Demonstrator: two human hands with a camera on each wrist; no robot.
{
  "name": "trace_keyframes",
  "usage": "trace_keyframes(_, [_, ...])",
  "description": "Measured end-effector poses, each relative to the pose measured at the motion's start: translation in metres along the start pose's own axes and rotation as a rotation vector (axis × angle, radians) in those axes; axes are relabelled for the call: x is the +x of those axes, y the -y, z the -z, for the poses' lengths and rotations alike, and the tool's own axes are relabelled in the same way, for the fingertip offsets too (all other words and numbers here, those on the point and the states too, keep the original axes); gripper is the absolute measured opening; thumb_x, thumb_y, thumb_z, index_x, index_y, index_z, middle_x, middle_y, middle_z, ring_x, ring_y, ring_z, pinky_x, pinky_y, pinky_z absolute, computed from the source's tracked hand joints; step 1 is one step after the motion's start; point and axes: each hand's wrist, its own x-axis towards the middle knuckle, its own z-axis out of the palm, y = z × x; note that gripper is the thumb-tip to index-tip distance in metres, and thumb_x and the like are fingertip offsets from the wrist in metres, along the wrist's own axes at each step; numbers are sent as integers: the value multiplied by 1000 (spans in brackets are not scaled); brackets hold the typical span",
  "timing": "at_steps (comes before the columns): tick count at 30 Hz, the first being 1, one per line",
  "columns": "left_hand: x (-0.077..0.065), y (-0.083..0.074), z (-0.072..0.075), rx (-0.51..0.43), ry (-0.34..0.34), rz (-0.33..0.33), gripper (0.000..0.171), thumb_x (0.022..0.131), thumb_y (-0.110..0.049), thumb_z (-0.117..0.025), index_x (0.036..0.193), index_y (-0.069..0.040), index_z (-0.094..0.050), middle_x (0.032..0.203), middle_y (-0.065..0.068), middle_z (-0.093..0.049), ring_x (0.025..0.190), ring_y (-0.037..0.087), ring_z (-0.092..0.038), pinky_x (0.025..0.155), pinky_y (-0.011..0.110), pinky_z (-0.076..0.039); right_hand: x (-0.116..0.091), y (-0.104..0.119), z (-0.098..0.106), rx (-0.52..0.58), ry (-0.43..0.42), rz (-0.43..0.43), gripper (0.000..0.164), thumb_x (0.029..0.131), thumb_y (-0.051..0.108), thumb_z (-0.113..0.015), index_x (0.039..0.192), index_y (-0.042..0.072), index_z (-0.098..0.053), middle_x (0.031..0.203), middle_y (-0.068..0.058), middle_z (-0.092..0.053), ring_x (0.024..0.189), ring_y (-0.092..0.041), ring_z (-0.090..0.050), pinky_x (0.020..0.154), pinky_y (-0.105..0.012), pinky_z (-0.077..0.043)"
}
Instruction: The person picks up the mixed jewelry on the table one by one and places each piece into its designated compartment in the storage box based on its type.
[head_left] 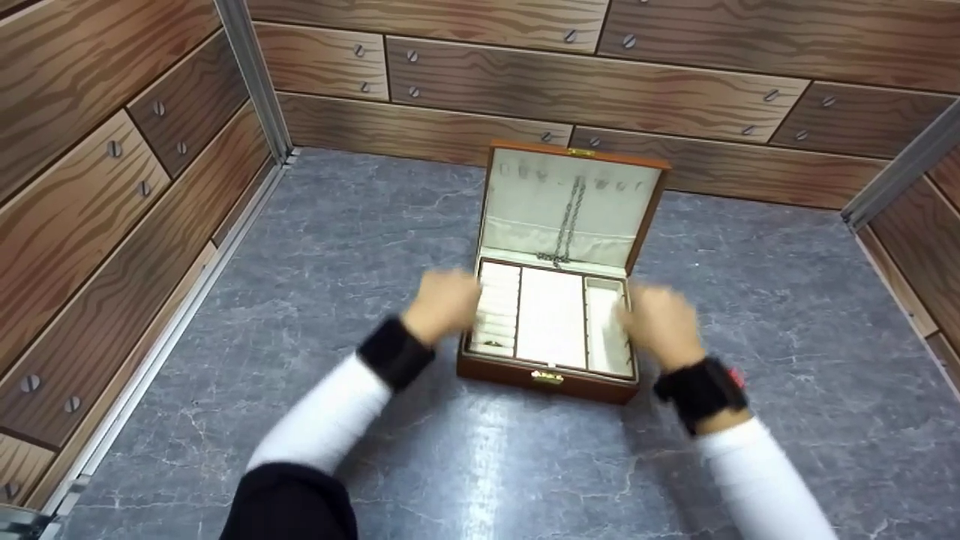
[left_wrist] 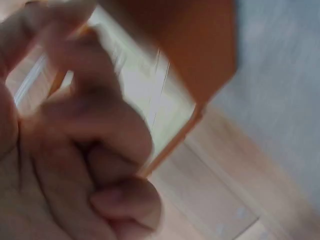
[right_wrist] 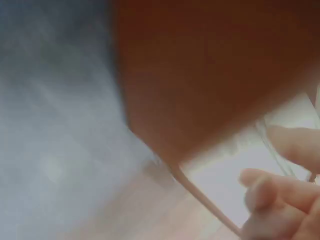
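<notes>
A brown jewelry box point(head_left: 551, 382) with cream lining stands with its lid point(head_left: 517, 202) raised. A dark chain necklace point(head_left: 574, 217) hangs inside the lid, its lower end bunched at the hinge. Ring rolls fill the left compartment, where a small ring point(head_left: 493, 343) sits near the front. My left hand point(head_left: 444, 304) is beside the box's left edge, fingers loosely curled, with nothing visible in them. At the right edge is my right hand point(head_left: 664, 322), blurred. In the right wrist view its thumb point(right_wrist: 295, 145) stands apart from bent fingers point(right_wrist: 262, 192), over the box's lit interior.
Grey marbled floor point(head_left: 337, 240) surrounds the box. Wood-patterned panels point(head_left: 480, 82) rise behind and at both sides, joined by metal corner posts point(head_left: 259, 82). The raised lid stands close to the back panel.
</notes>
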Motion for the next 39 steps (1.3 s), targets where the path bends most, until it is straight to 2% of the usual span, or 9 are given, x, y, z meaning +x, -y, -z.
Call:
trace_keyframes(6, [63,-2,71,-4,-308,22,27,88,-20,-49,112,-14,-60,116,5,-63,108,24,-55,97,43,-38,67,13,63,73,-197,-9,33,89,20,-52,117,4,-58,114,-23,-58,104,-41,-53,86,-55,-43])
trace_keyframes(9, [84,-4,86,-12,-317,57,40,90,-21,-46,130,-16,-49,141,3,-44,127,23,-41,101,42,-33,92,17,75,85,-114,-46,51,92,31,-48,139,13,-37,146,-18,-33,132,-40,-32,107,-60,-22])
trace_keyframes(12, [96,-5,86,-15,-235,78,48,94,-25,-41,141,-17,-34,152,0,-27,139,21,-27,110,45,-24,107,18,74,58,69,-75,60,96,43,-36,147,19,-15,156,-10,-8,143,-36,-9,109,-64,4])
trace_keyframes(16, [101,-6,78,-34,-239,68,47,97,-30,-36,142,-17,-32,151,0,-28,142,20,-21,115,50,-12,111,18,70,43,106,-82,58,97,48,-26,145,17,-23,154,-11,-18,143,-35,-12,101,-67,20])
trace_keyframes(21, [86,-5,72,-115,-421,-45,37,96,-39,-39,121,-14,-48,135,3,-52,135,20,-37,115,51,-12,92,21,76,104,-62,-44,54,93,52,-36,125,11,-51,136,-16,-46,131,-38,-31,102,-66,20])
trace_keyframes(25, [54,0,58,-221,-517,-243,32,90,-40,-49,100,-11,-55,100,4,-65,102,21,-58,108,46,-26,57,20,79,207,-131,50,45,83,43,-61,108,6,-58,112,-17,-58,112,-36,-43,107,-66,-2])
trace_keyframes(30, [10,7,28,-294,-428,-447,34,82,-35,-61,107,-11,-59,104,1,-64,98,18,-56,97,41,-33,5,16,61,258,-126,265,49,66,26,-78,108,6,-62,99,-13,-62,94,-28,-49,94,-55,-21])
trace_keyframes(34, [-12,6,1,-192,-359,-543,44,77,-36,-67,114,-15,-58,119,0,-59,112,17,-52,99,40,-34,-27,17,32,194,-89,400,53,63,25,-80,112,13,-63,115,-10,-62,107,-28,-54,105,-65,-9])
trace_keyframes(39, [-21,-4,-32,-69,-278,-615,57,74,-33,-70,126,-17,-52,138,3,-47,128,18,-42,106,41,-32,-54,22,-6,155,-58,499,55,65,14,-77,117,19,-62,128,-3,-58,117,-26,-54,103,-72,0])
